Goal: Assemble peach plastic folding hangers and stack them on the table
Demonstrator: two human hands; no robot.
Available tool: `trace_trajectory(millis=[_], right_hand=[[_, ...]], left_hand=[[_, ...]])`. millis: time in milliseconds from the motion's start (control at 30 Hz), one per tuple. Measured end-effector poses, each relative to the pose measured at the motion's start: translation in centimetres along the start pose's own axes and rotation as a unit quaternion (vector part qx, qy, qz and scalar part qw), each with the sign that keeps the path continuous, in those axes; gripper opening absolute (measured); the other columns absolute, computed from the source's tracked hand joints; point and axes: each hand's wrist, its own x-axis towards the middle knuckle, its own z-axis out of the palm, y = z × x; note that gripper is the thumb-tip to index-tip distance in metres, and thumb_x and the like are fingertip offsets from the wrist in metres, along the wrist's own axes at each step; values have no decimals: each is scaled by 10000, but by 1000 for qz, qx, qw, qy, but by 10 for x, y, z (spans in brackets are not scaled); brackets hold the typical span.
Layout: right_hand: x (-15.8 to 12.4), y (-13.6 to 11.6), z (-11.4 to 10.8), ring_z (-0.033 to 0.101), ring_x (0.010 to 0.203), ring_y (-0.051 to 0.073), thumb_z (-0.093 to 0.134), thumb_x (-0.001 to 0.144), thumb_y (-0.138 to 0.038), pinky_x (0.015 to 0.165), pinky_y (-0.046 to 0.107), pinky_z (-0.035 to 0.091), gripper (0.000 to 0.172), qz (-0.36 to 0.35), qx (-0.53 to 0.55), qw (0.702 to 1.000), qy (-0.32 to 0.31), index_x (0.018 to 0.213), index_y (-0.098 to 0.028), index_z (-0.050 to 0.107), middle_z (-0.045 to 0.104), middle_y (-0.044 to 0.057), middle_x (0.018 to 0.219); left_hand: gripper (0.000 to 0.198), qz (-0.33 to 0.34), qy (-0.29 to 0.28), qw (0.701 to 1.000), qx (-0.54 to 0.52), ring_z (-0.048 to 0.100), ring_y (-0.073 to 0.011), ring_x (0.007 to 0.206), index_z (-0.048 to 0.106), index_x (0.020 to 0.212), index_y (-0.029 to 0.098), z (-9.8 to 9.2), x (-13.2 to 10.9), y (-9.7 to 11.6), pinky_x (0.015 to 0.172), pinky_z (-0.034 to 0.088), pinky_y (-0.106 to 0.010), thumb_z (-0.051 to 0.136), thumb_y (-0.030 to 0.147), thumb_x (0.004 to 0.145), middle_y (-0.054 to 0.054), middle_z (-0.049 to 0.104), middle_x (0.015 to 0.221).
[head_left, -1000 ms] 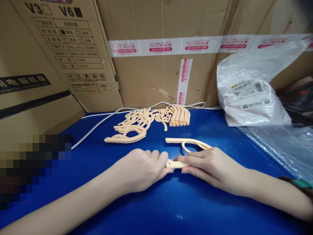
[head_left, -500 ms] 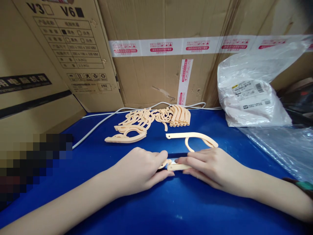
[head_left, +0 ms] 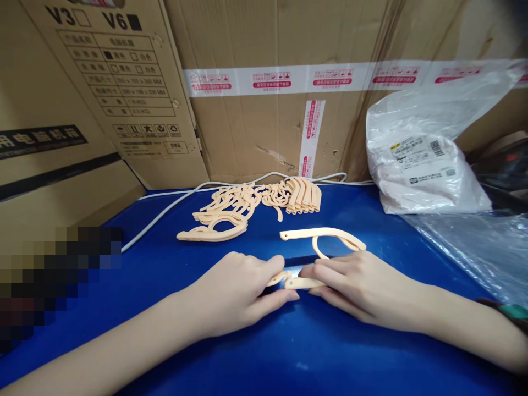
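Observation:
My left hand (head_left: pixel 239 289) and my right hand (head_left: pixel 355 286) meet at the middle of the blue table (head_left: pixel 289 352), fingers pinched. Between them lie peach-coloured plastic pieces: the left fingers grip a small peach plastic piece (head_left: pixel 277 278), and the right fingers grip the end of a curved peach plastic hanger part (head_left: pixel 325 236), whose long arm and hook stick out behind the right hand. The two pieces touch or nearly touch at the fingertips. A heap of like peach plastic parts (head_left: pixel 247 206) lies farther back on the table.
Large cardboard boxes (head_left: pixel 268 99) stand along the back and left. A white cable (head_left: pixel 165 212) runs along the table's rear. A white plastic bag with labels (head_left: pixel 416 165) and clear plastic film (head_left: pixel 474 242) sit at the right. A blurred patch covers the left edge.
The curved part's long arm has swung slightly and the pieces between my fingertips have come a little apart, showing a gap. Both hands stay in place.

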Motion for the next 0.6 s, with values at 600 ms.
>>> trace_trajectory(millis=[600], right_hand=[[0,1,1,634,747,146,316,1011,-308,666,255,432,314,24,39,999,-9,1062,-173,595,674,49,887]], left_hand=[[306,24,-13,999,18,582,-188,545,445,814,207,-2,0,0,478,256,-260,330,430,988,7,608,649]])
